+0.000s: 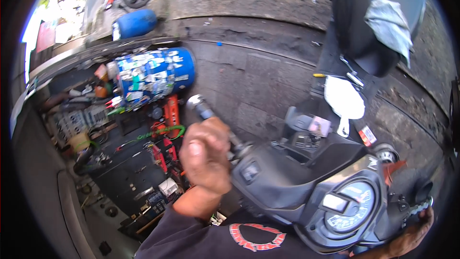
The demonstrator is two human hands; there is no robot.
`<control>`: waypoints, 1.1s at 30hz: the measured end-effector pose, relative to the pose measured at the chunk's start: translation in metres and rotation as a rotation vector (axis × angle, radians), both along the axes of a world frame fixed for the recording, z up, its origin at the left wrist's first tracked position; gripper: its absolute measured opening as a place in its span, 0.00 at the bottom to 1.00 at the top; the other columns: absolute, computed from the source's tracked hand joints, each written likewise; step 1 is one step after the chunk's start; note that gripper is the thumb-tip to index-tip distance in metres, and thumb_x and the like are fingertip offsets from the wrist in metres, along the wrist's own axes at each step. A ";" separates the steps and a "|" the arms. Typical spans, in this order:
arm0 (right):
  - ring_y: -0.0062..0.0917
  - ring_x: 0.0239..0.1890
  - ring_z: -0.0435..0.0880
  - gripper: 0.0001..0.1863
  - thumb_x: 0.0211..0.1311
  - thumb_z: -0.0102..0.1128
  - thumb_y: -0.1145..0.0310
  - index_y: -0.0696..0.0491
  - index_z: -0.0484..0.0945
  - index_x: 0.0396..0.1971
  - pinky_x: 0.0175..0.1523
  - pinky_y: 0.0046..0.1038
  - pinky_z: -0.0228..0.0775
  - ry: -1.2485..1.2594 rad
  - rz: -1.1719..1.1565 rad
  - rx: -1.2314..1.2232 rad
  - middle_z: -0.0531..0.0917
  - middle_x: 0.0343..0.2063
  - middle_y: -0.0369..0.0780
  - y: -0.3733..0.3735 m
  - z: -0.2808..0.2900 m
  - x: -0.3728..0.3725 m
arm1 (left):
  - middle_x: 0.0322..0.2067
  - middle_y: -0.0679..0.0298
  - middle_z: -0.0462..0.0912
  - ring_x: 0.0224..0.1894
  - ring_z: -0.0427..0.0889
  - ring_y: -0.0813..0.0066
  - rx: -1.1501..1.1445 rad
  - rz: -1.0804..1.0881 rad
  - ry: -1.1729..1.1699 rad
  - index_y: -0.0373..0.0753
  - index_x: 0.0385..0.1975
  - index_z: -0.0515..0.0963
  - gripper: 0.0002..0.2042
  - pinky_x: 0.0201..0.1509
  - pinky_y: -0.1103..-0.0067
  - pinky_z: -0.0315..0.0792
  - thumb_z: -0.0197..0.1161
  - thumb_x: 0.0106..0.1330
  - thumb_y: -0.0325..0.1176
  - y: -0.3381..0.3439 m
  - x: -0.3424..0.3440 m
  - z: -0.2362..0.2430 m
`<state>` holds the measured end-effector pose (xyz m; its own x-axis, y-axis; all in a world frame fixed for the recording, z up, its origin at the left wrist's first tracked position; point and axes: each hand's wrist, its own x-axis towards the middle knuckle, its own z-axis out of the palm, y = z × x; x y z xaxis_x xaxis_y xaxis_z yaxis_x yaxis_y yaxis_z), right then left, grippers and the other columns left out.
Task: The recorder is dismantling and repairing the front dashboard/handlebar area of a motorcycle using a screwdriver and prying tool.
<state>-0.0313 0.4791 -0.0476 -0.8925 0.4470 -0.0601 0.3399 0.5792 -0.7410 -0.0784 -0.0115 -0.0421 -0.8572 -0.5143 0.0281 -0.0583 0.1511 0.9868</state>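
Note:
A dark scooter handlebar cover with a round instrument cluster fills the lower right. My left hand is closed around the left-side handlebar, its silver end sticking out past the fist; motion blurs the hand a little. At the far right edge, my right hand has its fingers stretched up against the silvery end of the other handlebar. Its palm faces away and is partly hidden. The scooter's seat, with a grey cloth draped over it, stands at the upper right.
A blue barrel covered in stickers lies on its side at the left, with a smaller blue drum behind it. Below are a red jack, a green cord and scattered tools. A white cover and a small box lie near the scooter.

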 end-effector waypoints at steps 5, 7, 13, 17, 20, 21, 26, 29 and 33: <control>0.24 0.45 0.67 0.25 0.76 0.33 0.57 0.65 0.70 0.50 0.56 0.27 0.57 0.024 -0.078 -0.053 0.71 0.41 0.40 -0.026 0.007 0.003 | 0.16 0.67 0.61 0.21 0.59 0.77 -0.057 -0.023 -0.045 0.42 0.20 0.61 0.17 0.28 0.77 0.56 0.46 0.71 0.42 0.015 -0.005 -0.002; 0.23 0.44 0.67 0.24 0.76 0.32 0.58 0.65 0.70 0.49 0.54 0.25 0.57 0.050 -0.044 -0.101 0.71 0.41 0.40 -0.033 0.009 -0.004 | 0.16 0.68 0.59 0.21 0.57 0.79 -0.023 -0.027 -0.032 0.42 0.20 0.60 0.16 0.29 0.79 0.56 0.45 0.71 0.41 0.015 -0.006 0.002; 0.20 0.40 0.64 0.21 0.75 0.33 0.60 0.63 0.71 0.45 0.48 0.22 0.56 -0.014 -0.049 0.003 0.69 0.38 0.38 -0.042 0.016 -0.014 | 0.16 0.70 0.59 0.21 0.56 0.81 -0.026 -0.048 -0.046 0.44 0.21 0.60 0.17 0.30 0.80 0.56 0.45 0.73 0.44 0.019 -0.009 -0.004; 0.15 0.34 0.63 0.21 0.75 0.37 0.57 0.58 0.74 0.44 0.36 0.17 0.51 -0.168 -0.132 0.213 0.70 0.33 0.33 -0.034 0.020 -0.016 | 0.15 0.70 0.61 0.20 0.57 0.81 -0.031 0.010 0.028 0.44 0.21 0.61 0.17 0.30 0.80 0.56 0.47 0.72 0.45 0.016 -0.008 -0.003; 0.14 0.31 0.63 0.19 0.74 0.41 0.58 0.57 0.76 0.41 0.35 0.17 0.50 -0.044 -0.172 0.241 0.70 0.31 0.32 -0.048 0.020 -0.023 | 0.15 0.70 0.61 0.21 0.57 0.81 -0.008 0.040 0.017 0.44 0.21 0.61 0.17 0.30 0.79 0.57 0.47 0.72 0.45 0.016 -0.012 -0.004; 0.20 0.36 0.67 0.18 0.74 0.40 0.63 0.62 0.74 0.40 0.45 0.20 0.59 -0.100 -0.116 0.243 0.72 0.34 0.37 -0.046 0.025 -0.019 | 0.15 0.70 0.61 0.21 0.58 0.81 -0.032 0.039 0.030 0.44 0.21 0.61 0.17 0.30 0.79 0.57 0.46 0.72 0.45 0.019 -0.011 -0.002; 0.16 0.29 0.71 0.14 0.69 0.47 0.68 0.61 0.78 0.32 0.37 0.20 0.63 0.018 -0.032 0.385 0.77 0.28 0.34 -0.077 0.012 -0.035 | 0.18 0.66 0.59 0.23 0.57 0.78 -0.091 0.039 -0.018 0.41 0.20 0.59 0.16 0.30 0.78 0.55 0.45 0.69 0.42 0.020 -0.013 -0.007; 0.14 0.28 0.70 0.11 0.68 0.52 0.68 0.60 0.79 0.31 0.35 0.19 0.62 0.113 -0.080 0.223 0.75 0.23 0.32 -0.087 0.007 -0.042 | 0.20 0.66 0.62 0.24 0.59 0.80 -0.118 0.041 -0.025 0.38 0.21 0.63 0.15 0.29 0.80 0.55 0.45 0.71 0.36 0.011 -0.011 -0.004; 0.14 0.27 0.70 0.09 0.66 0.55 0.70 0.59 0.78 0.31 0.32 0.20 0.64 0.294 -0.050 0.169 0.75 0.22 0.33 -0.073 0.002 -0.040 | 0.20 0.70 0.67 0.24 0.64 0.84 -0.165 -0.038 -0.080 0.38 0.21 0.67 0.16 0.29 0.83 0.58 0.48 0.72 0.36 0.011 -0.013 -0.009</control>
